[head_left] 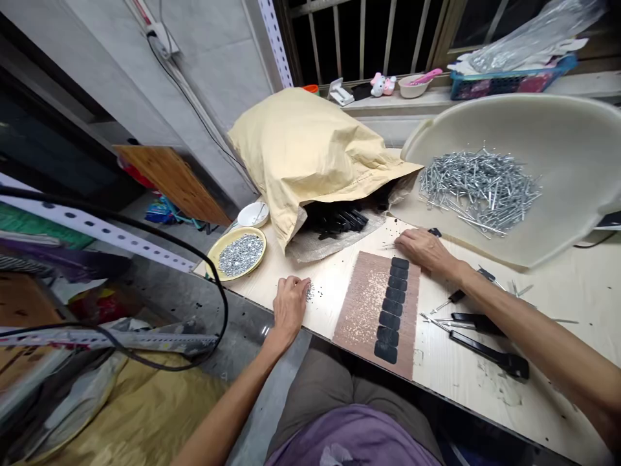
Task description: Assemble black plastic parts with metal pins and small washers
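My left hand [290,301] rests at the table's near edge, its fingers closed together beside a small pile of tiny metal pieces [310,292]. Whatever is between those fingertips is too small to make out. My right hand [421,249] lies on the table beyond the board, fingers curled and pressed together, their grip hidden. A black piece [434,232] shows just past its knuckles, and thin metal pins [389,246] lie by its fingertips. Between my hands, a brown board [359,304] carries a column of several black rounded pads [392,304].
A paper sack [315,142] spills black plastic parts [339,220]. A large pale scoop-shaped tub [572,168] holds metal rods [485,188]. Left are a yellow dish [212,255] of small metal pieces and a white bowl [253,215]. Black-handled tools [490,353] lie under my right forearm.
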Available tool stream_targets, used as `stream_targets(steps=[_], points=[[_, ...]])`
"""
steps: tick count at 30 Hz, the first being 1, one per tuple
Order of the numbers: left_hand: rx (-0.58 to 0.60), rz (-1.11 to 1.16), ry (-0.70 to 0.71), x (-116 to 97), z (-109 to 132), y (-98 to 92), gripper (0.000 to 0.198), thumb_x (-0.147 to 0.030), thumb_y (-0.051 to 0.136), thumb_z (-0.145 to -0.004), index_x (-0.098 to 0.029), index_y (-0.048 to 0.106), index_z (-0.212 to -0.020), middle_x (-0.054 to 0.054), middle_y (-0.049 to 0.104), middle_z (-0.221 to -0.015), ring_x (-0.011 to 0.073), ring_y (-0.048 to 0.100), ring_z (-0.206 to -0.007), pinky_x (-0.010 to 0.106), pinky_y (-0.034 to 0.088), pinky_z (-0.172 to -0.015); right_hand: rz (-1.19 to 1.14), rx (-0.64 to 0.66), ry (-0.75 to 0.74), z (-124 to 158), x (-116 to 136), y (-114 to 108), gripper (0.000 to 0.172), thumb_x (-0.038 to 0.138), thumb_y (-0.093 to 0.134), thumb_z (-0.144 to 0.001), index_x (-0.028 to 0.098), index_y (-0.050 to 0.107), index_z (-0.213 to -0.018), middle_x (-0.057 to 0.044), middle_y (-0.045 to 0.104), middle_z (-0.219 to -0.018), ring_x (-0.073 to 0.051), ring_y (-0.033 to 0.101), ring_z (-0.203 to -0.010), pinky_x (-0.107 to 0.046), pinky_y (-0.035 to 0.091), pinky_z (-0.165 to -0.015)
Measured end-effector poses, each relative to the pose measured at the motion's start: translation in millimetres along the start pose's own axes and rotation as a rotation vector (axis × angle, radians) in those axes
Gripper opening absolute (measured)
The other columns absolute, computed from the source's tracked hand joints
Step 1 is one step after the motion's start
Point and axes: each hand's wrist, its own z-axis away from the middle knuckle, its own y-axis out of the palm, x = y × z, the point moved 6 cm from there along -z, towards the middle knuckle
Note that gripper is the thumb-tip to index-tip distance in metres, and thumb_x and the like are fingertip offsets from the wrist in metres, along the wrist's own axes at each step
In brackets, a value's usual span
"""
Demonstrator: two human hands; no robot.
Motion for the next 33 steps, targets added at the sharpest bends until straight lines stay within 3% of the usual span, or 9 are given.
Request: stream_targets(steps=[6, 9, 12, 15, 17, 19, 22, 26, 33], points=[[0.145, -0.07, 0.153, -2.4, -21.9, 9.8, 0.025, -0.022, 0.042, -0.092, -0.025, 0.067, -0.089, 0.006, 0.06, -0.086, 0.0211, 0.046, -0.088, 0.028, 0.039, -0.064, -0.203, -0.248, 0.158, 14.4, 14.9, -43.3, 0.028, 0.024, 0.04, -0.094, 0.015, 0.058, -0.114, -0.011, 0.063, -0.098, -0.021, 0.057, -0.092, -0.033, 0.044, -0.082], [0.154, -0.033, 0.235, -2.9, -27.1, 11.1, 0.023, -0.017, 0.044, -0.089, -0.021, 0.065, -0.079, 0.008, 0.059, -0.081, 0.022, 0.047, -0.085, 0.03, 0.04, -0.067, -0.23, -0.241, 0.203, 19.9, 39.8, -55.3, 0.032, 0.022, 0.039, -0.094, 0.016, 0.057, -0.12, -0.01, 0.062, -0.096, -0.022, 0.056, -0.091, -0.036, 0.046, -0.082], [0.115, 0.061, 0.229, -1.3, -30.3, 8.3, 0.017, -0.014, 0.049, -0.084, -0.019, 0.062, -0.074, 0.009, 0.059, -0.078, 0.0229, 0.049, -0.084, 0.033, 0.041, -0.07, -0.296, -0.215, 0.262, 20.3, 72.6, -61.6, 0.032, 0.022, 0.041, -0.093, 0.018, 0.058, -0.12, -0.01, 0.061, -0.094, -0.022, 0.056, -0.088, -0.037, 0.048, -0.078], [0.091, 0.337, 0.128, -3.7, -32.6, 2.6, 0.009, -0.015, 0.055, -0.078, -0.019, 0.062, -0.073, 0.006, 0.06, -0.077, 0.0205, 0.053, -0.08, 0.032, 0.043, -0.071, -0.401, -0.203, 0.318, 14.7, 109.3, -65.8, 0.031, 0.023, 0.042, -0.093, 0.02, 0.061, -0.116, -0.009, 0.059, -0.091, -0.02, 0.056, -0.081, -0.035, 0.05, -0.071], [0.12, 0.653, -0.035, -8.7, -32.4, 1.9, 0.007, -0.021, 0.058, -0.078, -0.017, 0.062, -0.073, 0.004, 0.062, -0.074, 0.0171, 0.056, -0.071, 0.03, 0.045, -0.067, -0.486, -0.173, 0.323, 8.4, 133.2, -66.0, 0.03, 0.023, 0.042, -0.093, 0.022, 0.062, -0.115, -0.007, 0.058, -0.089, -0.018, 0.056, -0.077, -0.033, 0.051, -0.067], [0.171, 1.013, -0.216, -20.4, -29.0, 4.2, 0.014, -0.03, 0.061, -0.077, -0.015, 0.062, -0.075, 0.003, 0.063, -0.071, 0.0145, 0.058, -0.065, 0.028, 0.047, -0.063, -0.553, -0.131, 0.326, 2.5, 151.8, -64.0, 0.031, 0.025, 0.042, -0.094, 0.024, 0.062, -0.117, -0.006, 0.057, -0.086, -0.017, 0.055, -0.074, -0.03, 0.049, -0.065], [0.198, 1.394, -0.316, -47.2, -23.0, 1.8, 0.023, -0.034, 0.067, -0.074, -0.013, 0.063, -0.081, 0.002, 0.063, -0.073, 0.0126, 0.061, -0.066, 0.027, 0.05, -0.066, -0.567, -0.116, 0.353, -1.1, 163.8, -61.4, 0.032, 0.026, 0.041, -0.094, 0.029, 0.06, -0.12, -0.004, 0.055, -0.083, -0.015, 0.054, -0.073, -0.027, 0.047, -0.064], [0.189, 1.517, -0.341, -67.0, -19.3, -3.4, 0.023, -0.032, 0.07, -0.071, -0.011, 0.063, -0.079, 0.002, 0.063, -0.069, 0.0104, 0.06, -0.063, 0.025, 0.05, -0.067, -0.517, -0.127, 0.368, 2.5, 162.4, -60.3, 0.032, 0.027, 0.041, -0.094, 0.03, 0.061, -0.119, -0.003, 0.051, -0.079, -0.015, 0.053, -0.07, -0.026, 0.044, -0.063], [0.197, 1.545, -0.362, -72.4, -19.7, -2.0, 0.022, -0.031, 0.071, -0.07, -0.012, 0.063, -0.075, 0.0, 0.062, -0.065, 0.0094, 0.058, -0.06, 0.024, 0.049, -0.063, -0.588, -0.193, 0.398, 9.4, 161.3, -61.2, 0.031, 0.026, 0.041, -0.094, 0.026, 0.062, -0.117, -0.003, 0.049, -0.076, -0.015, 0.052, -0.069, -0.026, 0.045, -0.063]])
